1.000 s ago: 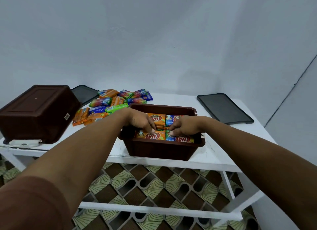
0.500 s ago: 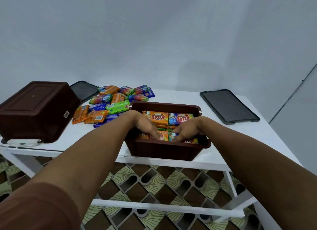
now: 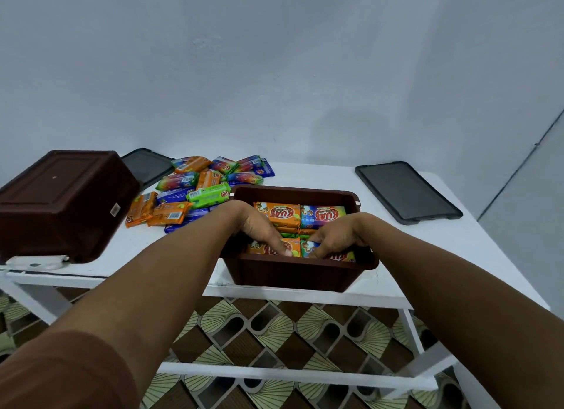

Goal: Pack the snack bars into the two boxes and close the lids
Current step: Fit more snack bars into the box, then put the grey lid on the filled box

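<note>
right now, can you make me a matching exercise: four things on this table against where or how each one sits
1 open brown box
2 other brown box
3 loose snack bars
4 right-hand dark lid

a flat, far right
b upside down, far left
c upright, partly filled
d heaped between the two boxes

Pairs: 1-c, 2-b, 3-d, 4-a

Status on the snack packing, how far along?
Done: the open box holds rows of packed bars. In hand: the left hand touches an orange bar in the near row; the right hand pinches a blue bar. Left: the loose pile, the second box lying upside down, the right lid and the far-left lid both off.
</note>
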